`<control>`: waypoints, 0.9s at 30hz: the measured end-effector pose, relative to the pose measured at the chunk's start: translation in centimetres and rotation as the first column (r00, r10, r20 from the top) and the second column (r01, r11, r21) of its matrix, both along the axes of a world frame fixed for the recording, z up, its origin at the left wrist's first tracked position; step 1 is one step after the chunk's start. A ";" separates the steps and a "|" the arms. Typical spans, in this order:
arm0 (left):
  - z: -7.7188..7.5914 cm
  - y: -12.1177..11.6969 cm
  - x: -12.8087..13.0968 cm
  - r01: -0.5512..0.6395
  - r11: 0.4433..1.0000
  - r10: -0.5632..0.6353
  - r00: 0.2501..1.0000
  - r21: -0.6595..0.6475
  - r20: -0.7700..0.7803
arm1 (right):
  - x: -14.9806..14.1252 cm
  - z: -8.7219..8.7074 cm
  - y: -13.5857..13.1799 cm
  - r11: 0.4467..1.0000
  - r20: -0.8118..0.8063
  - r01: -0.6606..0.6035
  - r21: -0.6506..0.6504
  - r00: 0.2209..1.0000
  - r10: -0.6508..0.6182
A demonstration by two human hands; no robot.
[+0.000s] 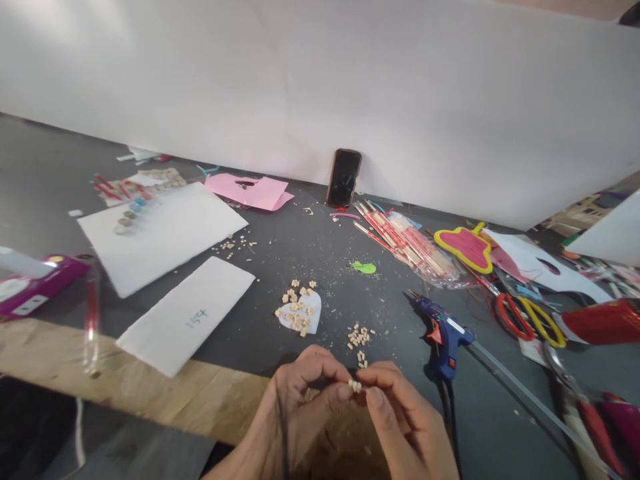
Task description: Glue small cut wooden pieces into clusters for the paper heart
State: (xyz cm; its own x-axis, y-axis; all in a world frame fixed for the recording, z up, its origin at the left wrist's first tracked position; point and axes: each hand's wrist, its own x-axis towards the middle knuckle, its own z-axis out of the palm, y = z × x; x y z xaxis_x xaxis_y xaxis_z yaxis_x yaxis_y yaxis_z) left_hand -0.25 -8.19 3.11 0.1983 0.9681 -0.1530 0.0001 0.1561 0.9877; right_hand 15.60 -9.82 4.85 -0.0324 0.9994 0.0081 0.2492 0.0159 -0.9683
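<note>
Between the fingertips of my left hand (313, 390) and my right hand (403, 417) is a small pale cluster of wooden stick pieces (355, 386). Both hands pinch it from opposite sides, just over the table's near edge. Just beyond my fingers lies a loose pile of short cut stick pieces (360, 335). Farther left, several flower-like wooden clusters (297, 303) rest on and beside a white rounded paper piece (314, 313). A blue hot glue gun (445, 333) lies to the right of my right hand, with a long clear glue stick (520, 390) in its back.
White boards (190, 317) lie at left. A phone (343, 178) leans on the white wall behind. Wooden chopsticks (395, 233) in red-marked wrappers, a green leaf shape (364, 267), red-and-yellow-handled scissors (515, 317) and a yellow-rimmed pink shape (465, 248) are toward the right.
</note>
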 end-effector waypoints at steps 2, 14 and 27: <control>0.1 0.0 -0.1 -0.011 1.000 0.012 1.000 -0.018 0.015 | 0.2 0.0 0.0 1.000 0.032 0.030 -0.005 0.999 -0.030; 0.6 -0.1 -0.2 0.000 1.000 0.000 0.999 0.010 -0.036 | -0.4 0.2 0.4 0.998 0.077 -0.059 0.000 0.995 0.059; 0.8 0.1 -0.3 0.029 1.000 -0.029 1.000 -0.011 0.002 | -0.5 0.6 0.3 0.999 0.077 -0.046 0.007 0.996 0.045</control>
